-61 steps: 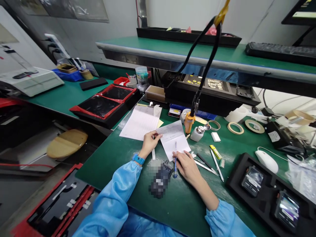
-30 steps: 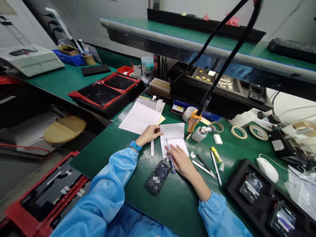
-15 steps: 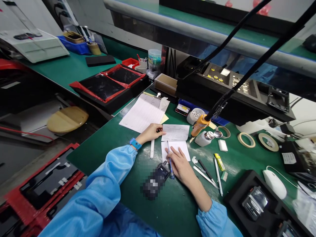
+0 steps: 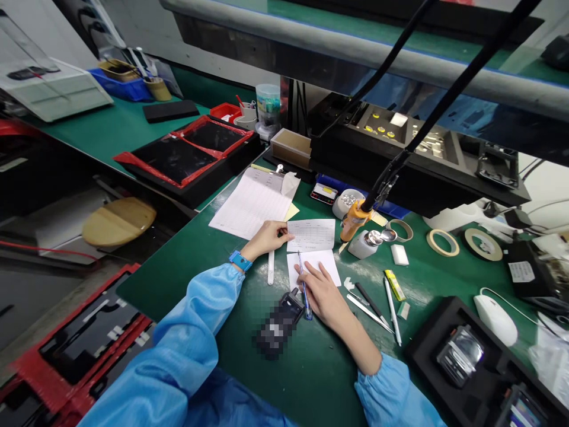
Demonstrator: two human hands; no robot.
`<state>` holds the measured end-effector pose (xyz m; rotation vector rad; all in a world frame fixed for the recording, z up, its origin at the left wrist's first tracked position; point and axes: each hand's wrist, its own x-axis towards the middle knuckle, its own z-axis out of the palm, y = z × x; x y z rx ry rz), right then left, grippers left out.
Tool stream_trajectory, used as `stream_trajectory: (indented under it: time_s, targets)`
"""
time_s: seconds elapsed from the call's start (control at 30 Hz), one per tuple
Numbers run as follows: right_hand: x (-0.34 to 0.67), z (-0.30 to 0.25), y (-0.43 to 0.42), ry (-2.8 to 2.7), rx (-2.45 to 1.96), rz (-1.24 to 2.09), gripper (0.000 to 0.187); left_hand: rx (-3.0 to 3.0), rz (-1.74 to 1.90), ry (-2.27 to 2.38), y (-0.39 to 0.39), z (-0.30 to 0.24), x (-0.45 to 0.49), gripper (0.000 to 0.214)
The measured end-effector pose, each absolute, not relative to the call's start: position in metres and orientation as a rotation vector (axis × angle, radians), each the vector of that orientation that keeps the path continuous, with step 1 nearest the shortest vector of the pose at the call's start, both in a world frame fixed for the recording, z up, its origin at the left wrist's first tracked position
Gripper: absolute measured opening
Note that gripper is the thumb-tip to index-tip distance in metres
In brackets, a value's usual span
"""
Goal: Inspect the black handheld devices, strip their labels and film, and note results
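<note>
My left hand (image 4: 268,236) pinches the left edge of a small printed form (image 4: 312,235), which stands slightly raised. Below the form is a white sheet (image 4: 315,265), joined to it or just touching; I cannot tell which. My right hand (image 4: 320,290) rests across this sheet with its fingers partly spread and a blue pen (image 4: 305,293) held at the thumb and index finger. A black handheld device with a stub antenna (image 4: 280,323) lies nearer to me, partly blurred out. A white strip, perhaps a ruler (image 4: 271,270), lies below my left hand.
Tweezers (image 4: 368,313), a white pen (image 4: 393,311) and a yellow stick (image 4: 395,285) lie right of my right hand. A foam tray (image 4: 422,356) with devices stands at the right. An orange-handled tool (image 4: 354,220) hangs from a black cable. Lined papers (image 4: 249,207) lie behind my left hand.
The camera view has shifted slightly. Both hands keep their places at the form and the sheet, with the blue pen still in my right hand.
</note>
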<state>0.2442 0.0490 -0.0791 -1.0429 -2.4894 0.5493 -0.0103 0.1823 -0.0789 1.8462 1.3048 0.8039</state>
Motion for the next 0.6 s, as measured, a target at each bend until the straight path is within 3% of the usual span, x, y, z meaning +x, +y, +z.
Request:
stream_trajectory:
  time_s: [0.4,0.6]
  targets:
    - [0.244,-0.081,0.048,-2.475,-1.009,0.509,0.029,1.799,0.974,1.438,0.182,-0.076,-0.027,0.023]
    - [0.25,-0.088,0.049,-2.371,-1.082,0.38,0.04,1.753,1.272,1.536,0.181,-0.064,-0.036,0.023]
